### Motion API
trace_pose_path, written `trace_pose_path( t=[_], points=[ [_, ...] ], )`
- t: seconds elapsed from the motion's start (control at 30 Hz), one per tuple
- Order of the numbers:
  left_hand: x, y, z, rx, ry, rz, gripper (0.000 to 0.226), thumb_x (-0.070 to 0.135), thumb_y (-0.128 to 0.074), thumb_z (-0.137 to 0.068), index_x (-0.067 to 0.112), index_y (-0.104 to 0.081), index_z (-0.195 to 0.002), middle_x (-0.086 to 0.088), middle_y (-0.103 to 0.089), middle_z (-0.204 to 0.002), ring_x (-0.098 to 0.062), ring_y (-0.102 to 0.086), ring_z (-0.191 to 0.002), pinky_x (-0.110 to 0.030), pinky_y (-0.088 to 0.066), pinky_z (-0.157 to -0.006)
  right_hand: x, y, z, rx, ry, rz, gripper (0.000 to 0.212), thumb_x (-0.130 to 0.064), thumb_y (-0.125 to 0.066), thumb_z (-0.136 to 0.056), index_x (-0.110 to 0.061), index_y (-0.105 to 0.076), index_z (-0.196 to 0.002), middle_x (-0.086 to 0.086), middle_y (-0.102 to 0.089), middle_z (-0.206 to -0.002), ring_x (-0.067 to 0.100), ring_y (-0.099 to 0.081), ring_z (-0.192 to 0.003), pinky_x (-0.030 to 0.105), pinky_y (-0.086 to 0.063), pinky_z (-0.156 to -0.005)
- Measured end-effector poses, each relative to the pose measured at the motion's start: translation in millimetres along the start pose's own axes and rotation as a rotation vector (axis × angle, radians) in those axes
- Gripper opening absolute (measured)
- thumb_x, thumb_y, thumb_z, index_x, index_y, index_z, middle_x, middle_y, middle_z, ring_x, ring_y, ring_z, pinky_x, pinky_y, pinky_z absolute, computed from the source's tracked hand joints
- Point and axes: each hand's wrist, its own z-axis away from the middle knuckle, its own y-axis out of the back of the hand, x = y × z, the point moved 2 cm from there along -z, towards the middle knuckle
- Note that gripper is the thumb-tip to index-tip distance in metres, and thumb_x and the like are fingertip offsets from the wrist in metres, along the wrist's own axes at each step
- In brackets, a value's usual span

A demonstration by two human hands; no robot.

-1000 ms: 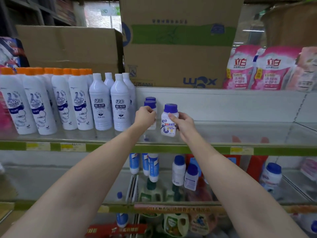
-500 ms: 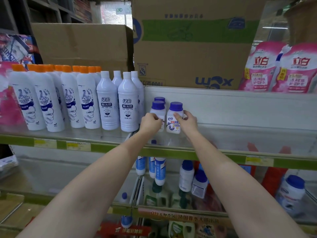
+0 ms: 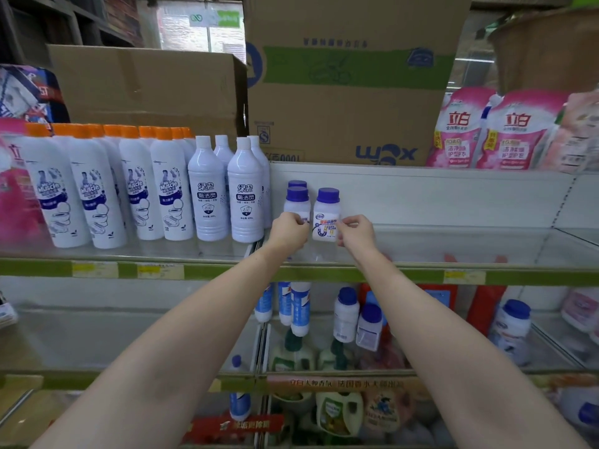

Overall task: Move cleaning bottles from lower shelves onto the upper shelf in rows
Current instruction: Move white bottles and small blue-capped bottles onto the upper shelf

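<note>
Status: placement under way. The left hand [image 3: 289,231] curls its fingers round a small white plastic bottle with a purple cap [image 3: 296,202]; a like bottle stands directly behind it. The right hand [image 3: 356,233] pinches a second small white purple-capped bottle [image 3: 326,215] by its label. Both bottles stand upright, just beside each other, on the glass upper shelf with green edge strip [image 3: 421,275], right of the tall white cleaner bottles [image 3: 244,196]. Remaining, by judgement: several blue-capped white bottles [image 3: 346,314] sit on the lower shelf, and the upper shelf's right portion is unfilled.
</note>
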Motion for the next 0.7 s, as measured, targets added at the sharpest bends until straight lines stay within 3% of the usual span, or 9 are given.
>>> trace_pose_path(
  t=[0.13,0.3,0.47,0.57,0.63,0.7],
  points=[
    [-2.9,1.3,25.8,-0.061,-0.049,-0.050,0.016,0.013,-0.055,-0.092,0.004,-0.068,-0.089,-0.012,-0.072,-0.079,-0.028,-0.072,-0.077,-0.042,-0.061,-0.079,7.7,6.9,28.1,0.049,0.027,0.069,0.011,-0.021,-0.064,-0.094,-0.026,-0.056,-0.089,0.007,-0.069,-0.097,0.029,-0.068,-0.090,0.050,-0.059,-0.087],
    [-22.3,-11.5,64.6,-0.165,-0.054,-0.059,0.020,0.014,-0.054,-0.092,0.004,-0.067,-0.081,-0.011,-0.070,-0.073,-0.026,-0.071,-0.066,-0.035,-0.061,-0.069,32.9,24.3,71.0,0.093,0.001,0.088,0.020,-0.009,-0.060,-0.094,-0.025,-0.056,-0.082,0.002,-0.063,-0.084,0.029,-0.065,-0.085,0.047,-0.055,-0.081],
    [-61.8,-44.1,94.0,-0.286,0.026,-0.043,0.018,0.011,-0.053,-0.091,0.006,-0.060,-0.076,-0.015,-0.067,-0.071,-0.026,-0.060,-0.061,-0.033,-0.053,-0.059,82.2,44.6,113.5,0.049,-0.113,0.141,0.017,-0.006,-0.059,-0.096,-0.019,-0.058,-0.084,0.006,-0.065,-0.086,0.024,-0.063,-0.081,0.039,-0.053,-0.072],
    [-88.4,-66.8,109.6,-0.322,0.077,-0.058,0.018,0.009,-0.051,-0.090,0.006,-0.061,-0.075,-0.020,-0.071,-0.080,-0.032,-0.067,-0.073,-0.044,-0.059,-0.071,120.9,53.9,133.6,0.021,-0.218,0.192,0.014,-0.015,-0.059,-0.098,-0.019,-0.057,-0.085,0.005,-0.065,-0.087,0.024,-0.064,-0.080,0.043,-0.055,-0.078],
    [-99.9,-80.5,118.5,-0.339,0.092,-0.084,0.014,0.011,-0.052,-0.092,0.007,-0.063,-0.084,-0.017,-0.071,-0.088,-0.033,-0.068,-0.084,-0.043,-0.059,-0.077,144.4,60.0,142.3,0.011,-0.275,0.232,0.010,-0.019,-0.060,-0.096,-0.020,-0.059,-0.087,0.007,-0.067,-0.090,0.028,-0.067,-0.087,0.047,-0.056,-0.085],
    [-106.1,-93.7,123.5,-0.373,0.096,-0.102,0.013,0.011,-0.052,-0.092,0.008,-0.063,-0.086,-0.017,-0.071,-0.091,-0.032,-0.065,-0.083,-0.039,-0.055,-0.073,161.1,65.2,148.0,0.002,-0.337,0.236,0.007,-0.018,-0.060,-0.094,-0.022,-0.061,-0.087,0.008,-0.069,-0.092,0.029,-0.068,-0.089,0.048,-0.058,-0.086]
  ],
)
